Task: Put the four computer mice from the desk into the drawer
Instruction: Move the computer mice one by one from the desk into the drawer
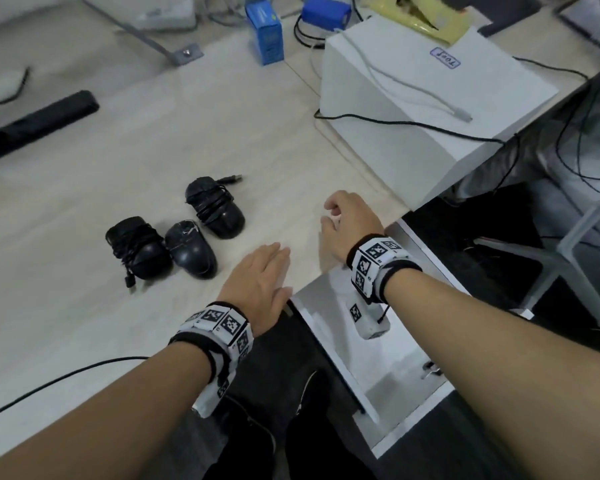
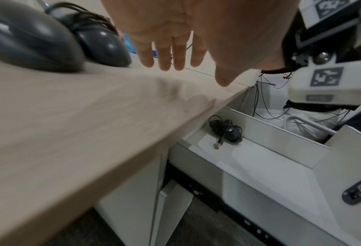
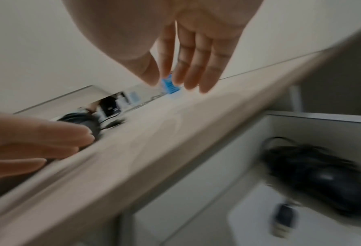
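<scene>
Three black mice, two of them wrapped in their cables, lie on the pale wooden desk [image 1: 222,126]: one at the back [image 1: 215,207], one in the middle [image 1: 191,249], one at the left [image 1: 137,247]. A fourth cable-wrapped mouse [image 2: 227,130] lies at the back of the open white drawer [image 2: 280,138], also visible as the mouse [image 3: 318,178] in the right wrist view. My left hand [image 1: 267,271] hovers flat over the desk edge, right of the mice, holding nothing. My right hand [image 1: 343,216] is above the desk corner over the drawer [image 1: 329,327], fingers relaxed and empty.
A white box [image 1: 413,109] with cables across it stands at the back right. Behind it are a blue carton [image 1: 265,32] and a blue device [image 1: 326,12]. A black bar [image 1: 39,123] lies at the far left. A thin black cable [image 1: 66,375] crosses the near desk.
</scene>
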